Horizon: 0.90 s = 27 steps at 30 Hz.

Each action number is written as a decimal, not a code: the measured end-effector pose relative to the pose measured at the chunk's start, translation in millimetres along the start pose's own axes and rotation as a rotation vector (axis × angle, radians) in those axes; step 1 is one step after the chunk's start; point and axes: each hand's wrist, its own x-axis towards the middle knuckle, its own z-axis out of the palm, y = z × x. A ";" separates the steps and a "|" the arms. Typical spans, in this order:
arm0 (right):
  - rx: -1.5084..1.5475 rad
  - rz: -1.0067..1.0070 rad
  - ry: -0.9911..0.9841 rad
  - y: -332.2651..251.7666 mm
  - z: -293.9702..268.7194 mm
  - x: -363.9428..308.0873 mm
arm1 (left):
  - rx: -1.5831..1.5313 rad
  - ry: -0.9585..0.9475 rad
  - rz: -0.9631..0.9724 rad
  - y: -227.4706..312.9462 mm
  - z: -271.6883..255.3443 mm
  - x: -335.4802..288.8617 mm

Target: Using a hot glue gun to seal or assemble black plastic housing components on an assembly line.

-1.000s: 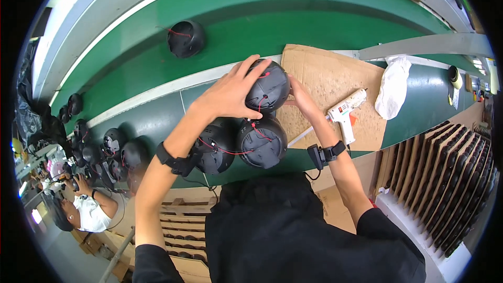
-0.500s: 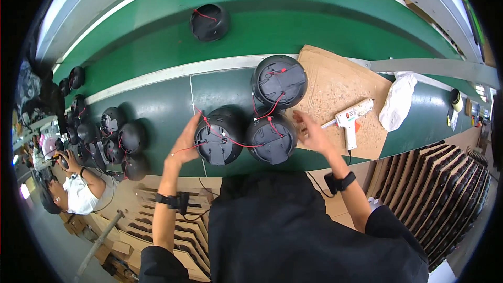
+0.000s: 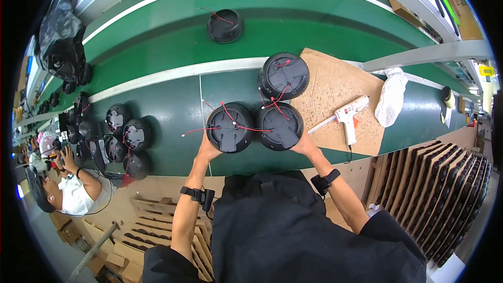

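Head view, and both hands had come in low on the near pair! The left hand (image 3: 209,149) cupped the outer side of the left-hand black plastic housing (image 3: 229,137); the right hand (image 3: 305,145) did the same on the right-hand housing (image 3: 280,137), the two shells side by side between the palms. Fingers were largely tucked out of sight behind the shells, so how firmly either hand had closed could not be told. A red lead (image 3: 195,131) trailed out just beyond the left hand.

On markings: the white glue gun (image 3: 352,111), right of the right hand on a cardboard sheet (image 3: 319,71), bore a small mark on its body, too small to read.

And the change! A second before, both hands had been up on the far housing (image 3: 284,79); now it sat untouched, wired side up, ahead of the right hand and slightly to its left. Half a second before, the hands had stood spread around the near pair, fingers loose; now they had settled against the sides. Well left of the left hand, a cluster of black housings (image 3: 137,135) sat near a co-worker in white (image 3: 81,195).
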 end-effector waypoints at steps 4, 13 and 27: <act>0.014 0.002 -0.007 -3.8 -0.6 -8.1 | -0.035 0.095 -0.002 24.1 7.7 -12.8; -0.122 -0.084 -0.019 -32.8 8.8 -32.4 | -0.071 0.176 0.114 23.2 -1.6 -56.9; -0.263 -0.023 -0.718 -141.9 100.0 -0.8 | -0.414 0.860 0.121 20.1 0.1 -284.2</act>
